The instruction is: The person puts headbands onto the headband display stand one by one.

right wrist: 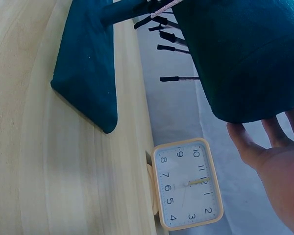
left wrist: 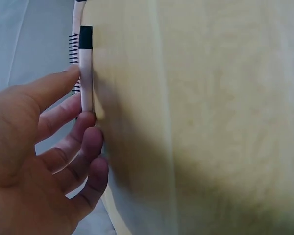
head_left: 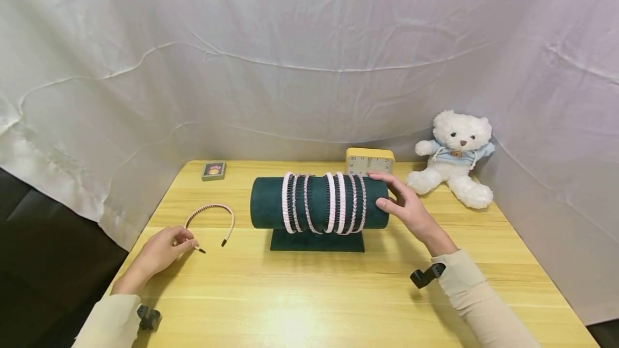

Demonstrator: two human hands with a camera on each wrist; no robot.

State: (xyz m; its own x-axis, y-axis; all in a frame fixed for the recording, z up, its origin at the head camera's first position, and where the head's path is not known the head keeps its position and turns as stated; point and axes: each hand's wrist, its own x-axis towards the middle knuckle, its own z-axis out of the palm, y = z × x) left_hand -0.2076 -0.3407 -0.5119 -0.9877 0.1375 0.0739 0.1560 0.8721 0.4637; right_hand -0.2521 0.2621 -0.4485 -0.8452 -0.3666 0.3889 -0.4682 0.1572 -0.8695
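Observation:
A thin pink headband [head_left: 211,207] with black tips and small comb teeth is at the left of the table. Near one end, my left hand [head_left: 166,251] pinches it between thumb and fingers; the black-tipped end [left wrist: 86,68] shows close up in the left wrist view. A dark green velvet display roll [head_left: 268,203] on a flat base [head_left: 316,241] stands in the middle, with several pink and braided headbands [head_left: 340,203] around it. My right hand [head_left: 411,211] rests on the roll's right end, fingers spread and thumb at the front. Loose headband tips [right wrist: 172,79] hang below the roll.
A yellow clock [head_left: 369,162] stands behind the roll's right end. A white teddy bear [head_left: 454,157] in a blue top sits at the back right. A small card box [head_left: 213,171] lies at the back left of the wooden table [head_left: 232,294]. Pale curtains [head_left: 309,95] surround it.

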